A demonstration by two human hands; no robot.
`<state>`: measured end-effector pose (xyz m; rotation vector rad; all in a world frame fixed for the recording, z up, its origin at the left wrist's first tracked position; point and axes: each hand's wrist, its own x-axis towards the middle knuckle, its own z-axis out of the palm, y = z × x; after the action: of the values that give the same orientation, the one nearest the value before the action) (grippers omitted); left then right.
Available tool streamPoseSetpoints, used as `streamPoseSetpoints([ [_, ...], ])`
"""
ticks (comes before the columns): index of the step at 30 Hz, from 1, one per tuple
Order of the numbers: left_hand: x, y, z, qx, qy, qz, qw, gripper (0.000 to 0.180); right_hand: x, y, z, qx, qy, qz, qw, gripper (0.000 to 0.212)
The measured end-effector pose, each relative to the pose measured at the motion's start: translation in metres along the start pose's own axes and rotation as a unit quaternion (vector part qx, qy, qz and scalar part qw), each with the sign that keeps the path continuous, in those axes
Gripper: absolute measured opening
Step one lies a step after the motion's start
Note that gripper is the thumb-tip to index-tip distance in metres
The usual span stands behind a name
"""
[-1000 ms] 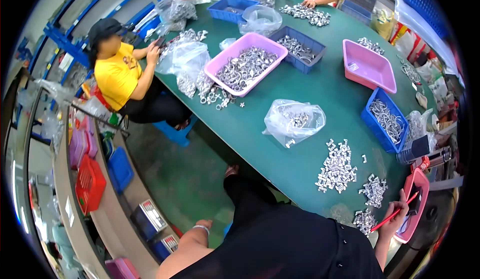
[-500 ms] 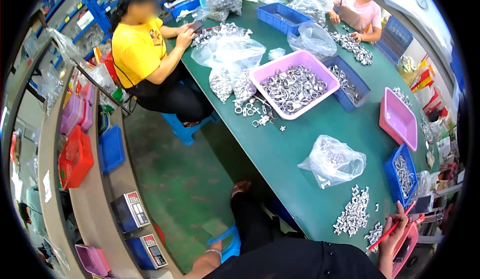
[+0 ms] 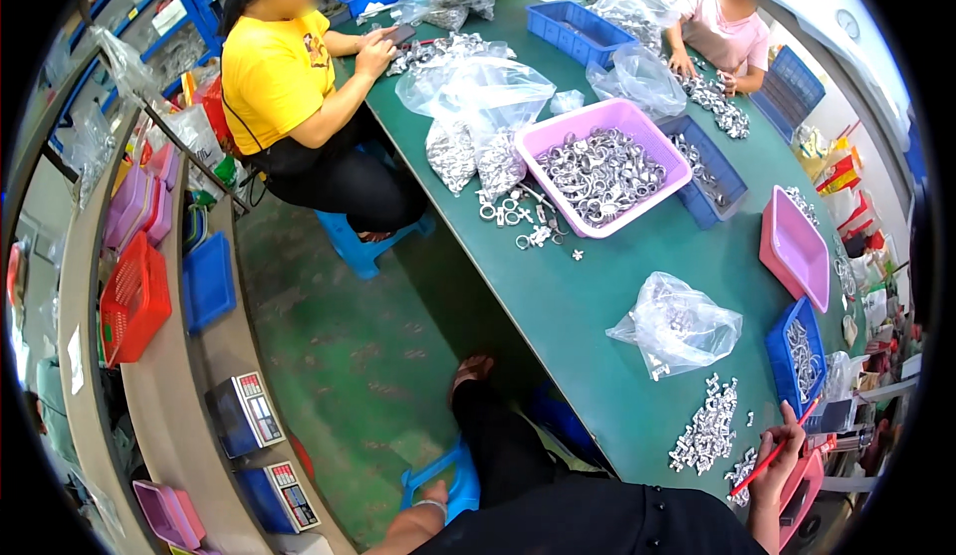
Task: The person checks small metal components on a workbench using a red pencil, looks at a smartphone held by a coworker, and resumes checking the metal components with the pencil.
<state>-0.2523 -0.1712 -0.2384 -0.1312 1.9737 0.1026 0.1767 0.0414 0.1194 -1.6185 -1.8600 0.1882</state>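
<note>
My right hand (image 3: pixel 779 452) is closed round a slim red pen-like stick (image 3: pixel 765 471) at the table's near right. The stick slants from a small pile of silver metal pieces (image 3: pixel 741 469) up toward a blue tray (image 3: pixel 785 364) of metal parts. Left of the hand lies a larger heap of small silver pieces (image 3: pixel 705 426). Beyond that heap a clear plastic bag (image 3: pixel 680 324) with small pieces inside rests on the green table (image 3: pixel 538 296). At the lower edge, a bare limb with a pale band, seemingly my left hand (image 3: pixel 435 491), is over a blue stool; no fingers show clearly.
A pink basin (image 3: pixel 607 228) full of metal rings and a pink tray (image 3: pixel 797 248) stand on the table. Two people sit across, one in a yellow shirt (image 3: pixel 274 82) holding a phone, another in pink (image 3: pixel 722 29). Shelves with baskets (image 3: pixel 136 296) and scales (image 3: pixel 244 414) line the left.
The whole view has shifted slightly. My right hand still holds the red stick and has turned a little. The person in pink has moved a hand at the pile.
</note>
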Motion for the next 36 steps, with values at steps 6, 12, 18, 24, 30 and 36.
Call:
streamPoseSetpoints([
  [6,-0.014,0.029,0.015,0.09,0.012,0.012,0.996,0.05,-0.014,0.005,-0.006,-0.008,0.03,0.016,0.999,0.02],
  [12,-0.029,0.041,0.034,-0.11,0.02,-0.024,0.993,0.041,-0.026,0.001,-0.016,-0.014,0.024,0.063,0.998,0.019],
  [18,-0.018,0.048,0.023,-0.165,-0.038,-0.016,0.986,0.04,-0.038,0.004,-0.016,-0.011,0.046,0.056,0.997,0.019],
  [24,-0.001,0.08,-0.004,-0.153,0.086,0.136,0.975,0.042,-0.046,-0.001,-0.01,0.017,0.079,0.081,0.993,0.019],
  [30,0.0,0.147,-0.029,-0.153,0.067,0.253,0.953,0.046,-0.081,0.019,0.009,0.057,0.163,0.056,0.983,0.018],
  [36,-0.046,0.198,-0.025,-0.104,-0.031,0.493,0.863,0.034,-0.137,0.028,0.027,0.02,0.22,-0.022,0.975,0.019],
])
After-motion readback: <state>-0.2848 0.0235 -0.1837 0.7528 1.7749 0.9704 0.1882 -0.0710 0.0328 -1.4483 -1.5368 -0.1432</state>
